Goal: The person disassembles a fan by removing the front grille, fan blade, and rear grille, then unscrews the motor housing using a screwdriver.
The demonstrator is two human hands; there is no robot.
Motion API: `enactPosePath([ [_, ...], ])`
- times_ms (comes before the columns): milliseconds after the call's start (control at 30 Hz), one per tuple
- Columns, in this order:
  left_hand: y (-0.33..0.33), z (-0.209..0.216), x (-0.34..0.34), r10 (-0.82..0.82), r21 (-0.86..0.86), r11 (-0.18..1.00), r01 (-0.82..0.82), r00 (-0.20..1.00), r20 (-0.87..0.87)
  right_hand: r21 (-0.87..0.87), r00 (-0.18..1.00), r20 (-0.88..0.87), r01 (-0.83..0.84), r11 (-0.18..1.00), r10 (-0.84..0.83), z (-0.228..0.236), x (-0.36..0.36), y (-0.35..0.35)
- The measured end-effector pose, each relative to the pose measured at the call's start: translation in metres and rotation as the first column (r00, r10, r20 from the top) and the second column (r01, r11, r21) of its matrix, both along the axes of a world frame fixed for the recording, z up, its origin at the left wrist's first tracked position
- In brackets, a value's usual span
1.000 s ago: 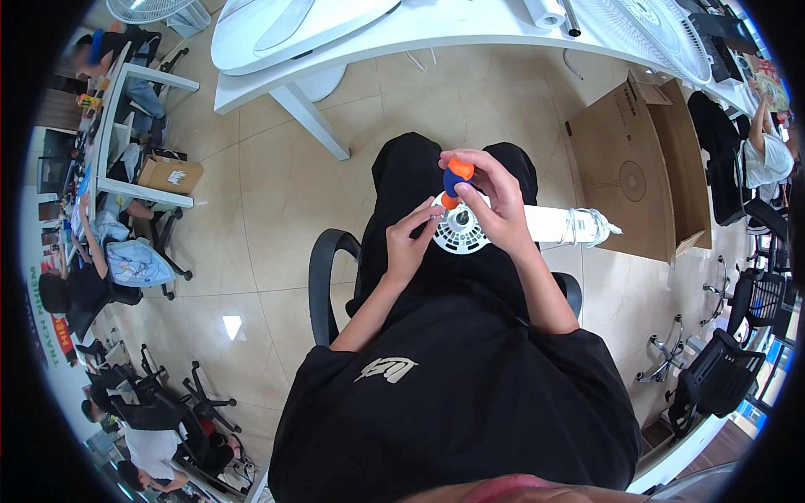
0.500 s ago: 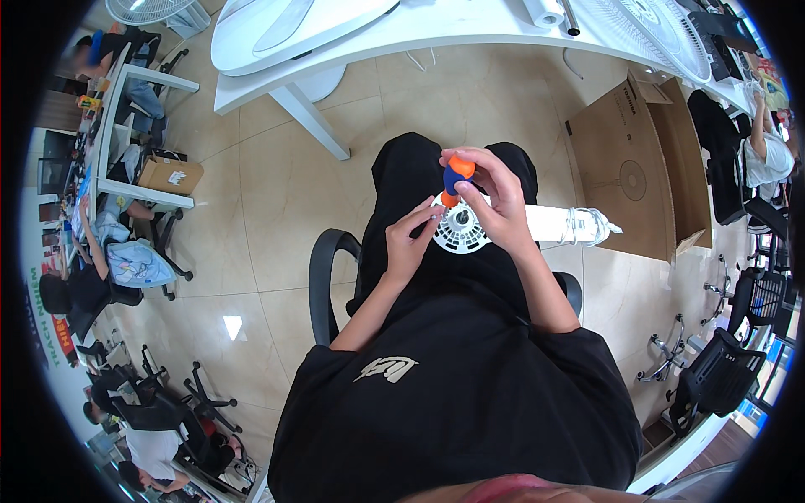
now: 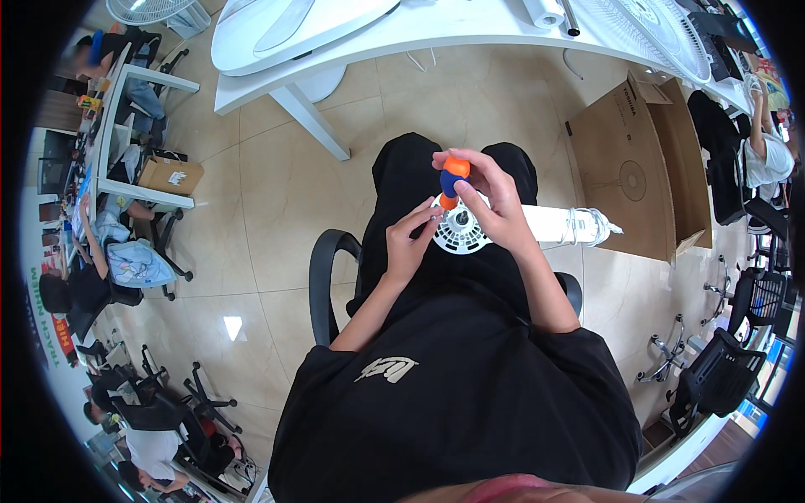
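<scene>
Across my lap lies a white fan body: a round, slotted motor housing (image 3: pixel 462 241) with a dark shaft in its centre, and a white column (image 3: pixel 549 224) stretching right. My right hand (image 3: pixel 496 201) grips the orange and blue handle of a screwdriver (image 3: pixel 454 177), which stands over the housing's far left edge. Its tip is hidden behind fingers and housing. My left hand (image 3: pixel 409 239) is closed in a pinch beside the screwdriver's lower end, at the housing's left rim. Whatever lies between those fingertips is too small to make out.
A white cord (image 3: pixel 594 226) is wound around the column's right end. An open cardboard box (image 3: pixel 616 159) stands on the floor at right. Ahead is a white table (image 3: pixel 470 32) bearing a fan grille (image 3: pixel 650 38) and a white roll (image 3: pixel 545 12). Chair armrests (image 3: pixel 323 281) flank me.
The top of the screwdriver handle has shifted slightly left, with my right fingers moving along with it. My left hand and the fan body stay nearly still.
</scene>
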State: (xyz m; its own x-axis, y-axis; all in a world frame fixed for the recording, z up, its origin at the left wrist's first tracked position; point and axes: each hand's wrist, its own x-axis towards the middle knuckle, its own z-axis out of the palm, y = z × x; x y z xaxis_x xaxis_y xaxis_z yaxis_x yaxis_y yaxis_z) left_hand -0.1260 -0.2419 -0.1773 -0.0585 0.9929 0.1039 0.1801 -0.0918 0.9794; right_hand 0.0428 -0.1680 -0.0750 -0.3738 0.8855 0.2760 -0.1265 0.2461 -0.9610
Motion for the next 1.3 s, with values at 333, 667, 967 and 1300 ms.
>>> enactPosePath([
  [333, -0.003, -0.013, -0.005, 0.010, -0.021, 1.000, -0.012, 0.998, -0.069, 0.347, 0.944, 0.206, 0.176, 0.921, -0.257, 0.006, -0.012, 0.005],
  [667, -0.005, -0.015, -0.005, 0.007, 0.006, 1.000, -0.006, 0.996, -0.091, 0.345, 0.979, 0.190, -0.002, 0.939, -0.067, 0.006, -0.003, 0.008],
  [967, -0.004, -0.008, 0.006, 0.037, 0.031, 0.999, -0.036, 0.999, -0.026, 0.372, 0.972, 0.225, -0.017, 0.928, -0.072, 0.009, 0.001, 0.013],
  [1300, 0.003, 0.006, 0.009, 0.046, 0.030, 0.998, -0.047, 0.999, 0.017, 0.268, 0.993, 0.106, 0.024, 0.963, -0.054, 0.016, 0.002, 0.012],
])
